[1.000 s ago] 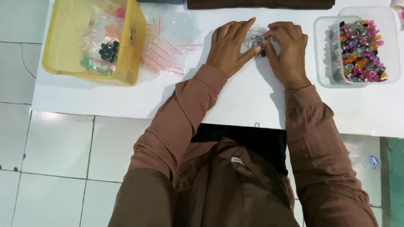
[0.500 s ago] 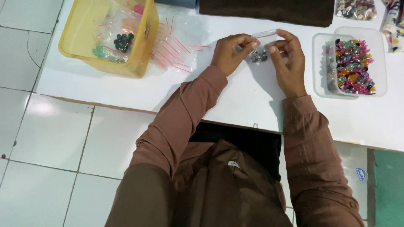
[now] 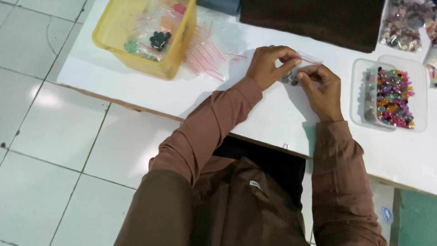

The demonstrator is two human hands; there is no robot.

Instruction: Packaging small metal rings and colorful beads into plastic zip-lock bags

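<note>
**Inspector A:** We record both hands over the white tabletop [image 3: 136,86]. The left hand [image 3: 268,66] and the right hand [image 3: 324,89] meet on a small clear bag [image 3: 298,68] just above the surface. What of the grip?

**Inspector B:** We find each grip closed to a pinch: thumb and forefinger of either hand nip the bag's upper edge. Small dark pieces sit in the bag's bottom; we cannot make out their kind, since the fingers cover much of it. Whether the bag's mouth is sealed, we cannot tell.

**Inspector A:** Surroundings?

**Inspector B:** To the right, near the right hand, a clear tray [image 3: 362,98] of many-coloured beads. At the left, well apart, a yellow tub [image 3: 136,61] holding bagged dark and green pieces, its far edge cut off by the frame. Beside it, a loose pile of empty bags [image 3: 211,54] with red strips. A dark cloth [image 3: 314,20] and another bead bag [image 3: 403,23] run past the top edge.
</note>
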